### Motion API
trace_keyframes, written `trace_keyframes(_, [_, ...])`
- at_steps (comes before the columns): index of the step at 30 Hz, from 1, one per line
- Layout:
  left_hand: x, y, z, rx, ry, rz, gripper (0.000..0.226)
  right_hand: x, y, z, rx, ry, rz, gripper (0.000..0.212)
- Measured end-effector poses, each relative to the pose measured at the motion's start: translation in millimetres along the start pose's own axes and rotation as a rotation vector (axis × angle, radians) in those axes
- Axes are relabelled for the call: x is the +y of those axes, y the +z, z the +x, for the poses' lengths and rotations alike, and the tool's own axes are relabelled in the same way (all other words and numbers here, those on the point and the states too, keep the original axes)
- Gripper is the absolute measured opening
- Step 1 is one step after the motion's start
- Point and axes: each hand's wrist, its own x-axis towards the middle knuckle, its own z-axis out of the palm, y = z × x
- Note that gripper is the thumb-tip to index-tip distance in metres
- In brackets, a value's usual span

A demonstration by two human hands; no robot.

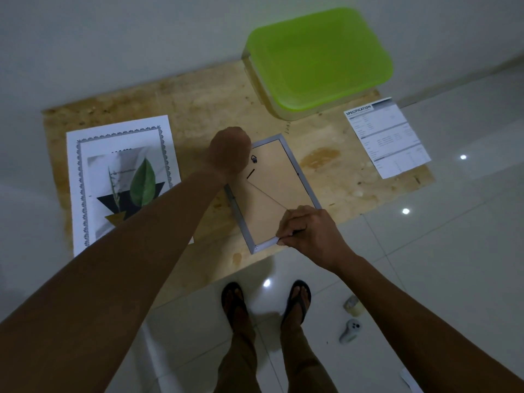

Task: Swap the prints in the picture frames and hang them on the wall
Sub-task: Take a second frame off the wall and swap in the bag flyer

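Note:
A small silver picture frame (297, 171) lies face down on a plywood board (198, 103), its brown backing and a dark hanger showing. My left hand (228, 150) rests as a closed fist on the frame's far left corner. My right hand (309, 231) pinches the frame's near right corner with a thin dark object between its fingers. To the left, a leaf print (136, 182) lies on a larger white sheet with a decorative border (85, 154). A printed specification sheet (388, 137) lies at the board's right end.
A box with a lime green lid (317, 58) stands at the back of the board, against the white wall. My feet in dark sandals (266, 302) stand on glossy white tiles. A white controller (351, 330) and a small roll (353, 304) lie on the floor at right.

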Motion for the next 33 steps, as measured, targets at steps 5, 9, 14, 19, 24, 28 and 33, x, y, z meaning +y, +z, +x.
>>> trace_keyframes(5, [-14,5,-39,0.116,-0.221,-0.356,0.027,-15,-17,15,-0.041,0.172,0.057,0.024])
trace_keyframes(9, [0,-1,-88,0.131,-0.399,-0.456,0.041,-24,-27,51,0.053,0.257,-0.168,0.034])
trace_keyframes(14, [2,8,-113,-0.115,-0.401,-0.405,0.086,-29,-20,86,-0.068,0.327,-0.375,0.048])
trace_keyframes(19, [1,10,-123,-0.271,-0.302,-0.315,0.116,-32,-18,91,0.004,0.388,-0.330,0.044])
trace_keyframes(24, [3,8,-124,-0.261,-0.323,-0.327,0.118,-33,-21,95,0.001,0.415,-0.237,0.060])
trace_keyframes(28, [2,4,-126,-0.241,-0.320,-0.318,0.123,-37,-27,98,0.015,0.418,-0.158,0.064])
trace_keyframes(33, [3,1,-126,-0.210,-0.351,-0.320,0.124,-48,-45,102,0.125,0.436,-0.039,0.034])
